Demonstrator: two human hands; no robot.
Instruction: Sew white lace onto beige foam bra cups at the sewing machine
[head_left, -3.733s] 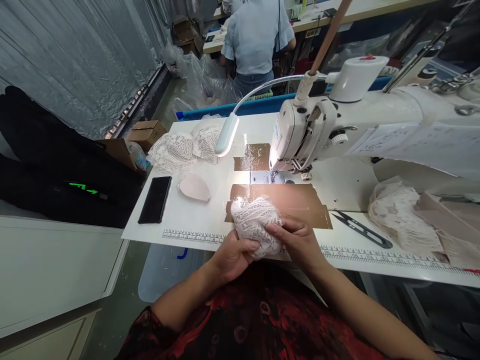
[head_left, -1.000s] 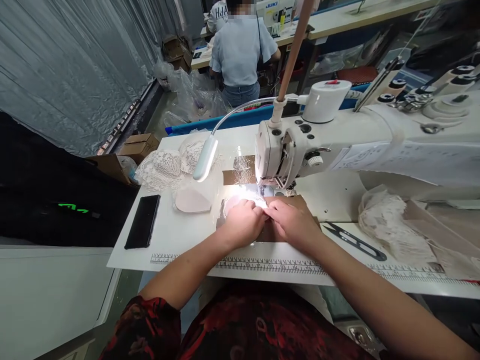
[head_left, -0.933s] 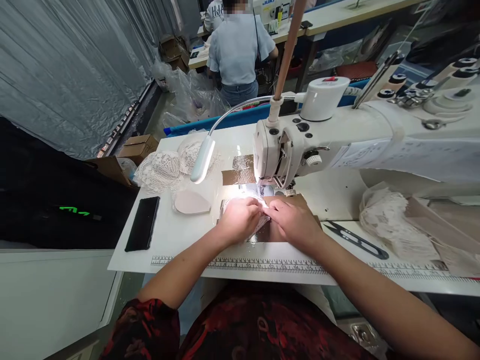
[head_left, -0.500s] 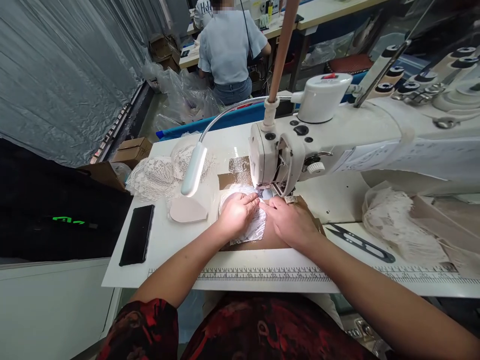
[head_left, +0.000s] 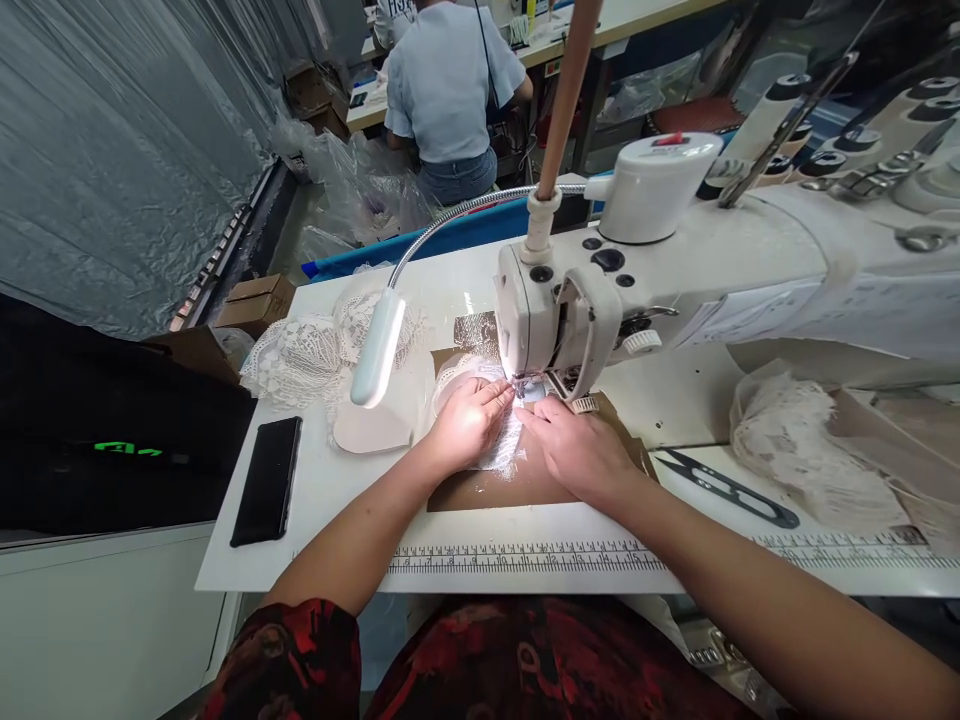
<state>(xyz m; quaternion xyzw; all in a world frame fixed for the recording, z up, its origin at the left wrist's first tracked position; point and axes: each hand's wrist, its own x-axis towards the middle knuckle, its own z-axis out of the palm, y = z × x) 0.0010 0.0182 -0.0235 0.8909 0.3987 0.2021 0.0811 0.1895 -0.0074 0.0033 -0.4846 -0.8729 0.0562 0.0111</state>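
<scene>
A white lace piece (head_left: 504, 450) lies under the needle area of the sewing machine (head_left: 551, 310), brightly lit. My left hand (head_left: 474, 415) is on top of it, fingers pressed together and holding it, fingertips close to the presser foot. My right hand (head_left: 574, 440) grips the lace's right edge with its fingers curled and the forefinger pointing at the foot. The fingertips of both hands are a short way apart. Beneath the lace is a brown sheet (head_left: 480, 492) on the machine table. My hands partly cover the lace.
At left are lace cups (head_left: 296, 355), a pale cup-shaped piece (head_left: 371, 427) and a black phone (head_left: 266, 480). A lamp (head_left: 379, 345) hangs over the table. Thread snips (head_left: 727, 487) and more lace (head_left: 795, 430) lie at right. A ruler strip (head_left: 525, 558) runs along the front edge. A person (head_left: 454, 90) sits beyond.
The lace has slid away from me toward the machine, its near edge now closer to my hands. Both hands keep nearly the same place. The view has shifted slightly.
</scene>
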